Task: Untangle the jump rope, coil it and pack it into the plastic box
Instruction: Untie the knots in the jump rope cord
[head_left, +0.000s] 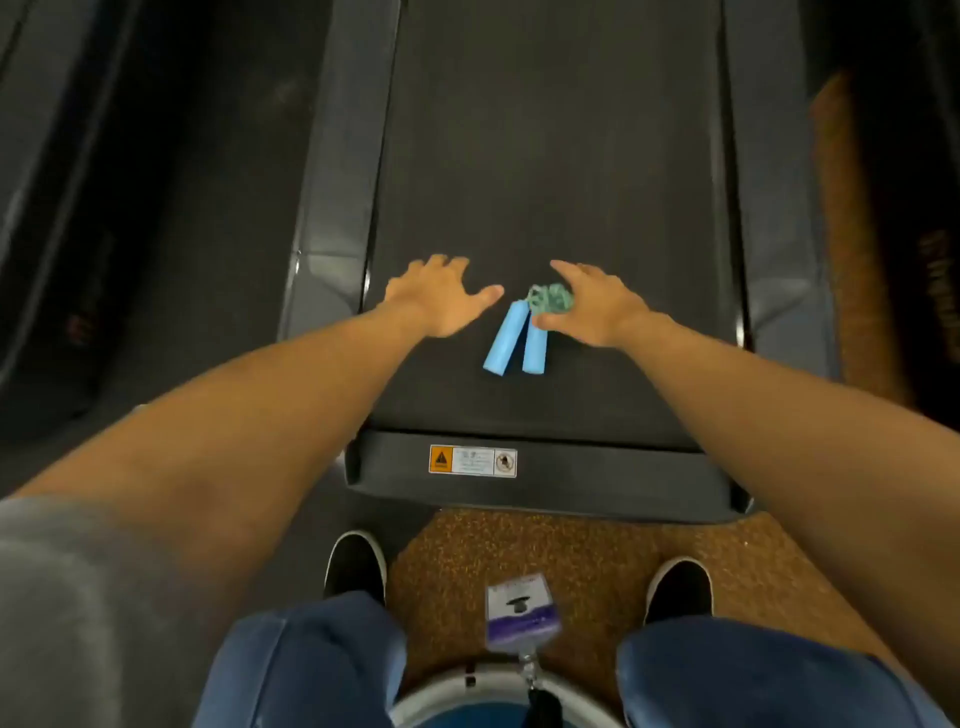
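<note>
A jump rope lies on the dark treadmill belt (550, 156). Its two light blue handles (514, 338) lie side by side, pointing toward me. The thin green cord (549, 299) is bunched in a tangle at their far ends. My right hand (597, 306) rests over the tangle, thumb against the right handle and fingers curled around the cord. My left hand (441, 299) hovers just left of the handles, fingers spread, holding nothing. No plastic box shows in view.
The treadmill's rear end cap (545, 478) carries a warning sticker (472, 461). I stand on brown speckled flooring (582, 561) behind it, shoes on either side. A badge (521, 610) hangs from my neck. Side rails (337, 156) flank the belt.
</note>
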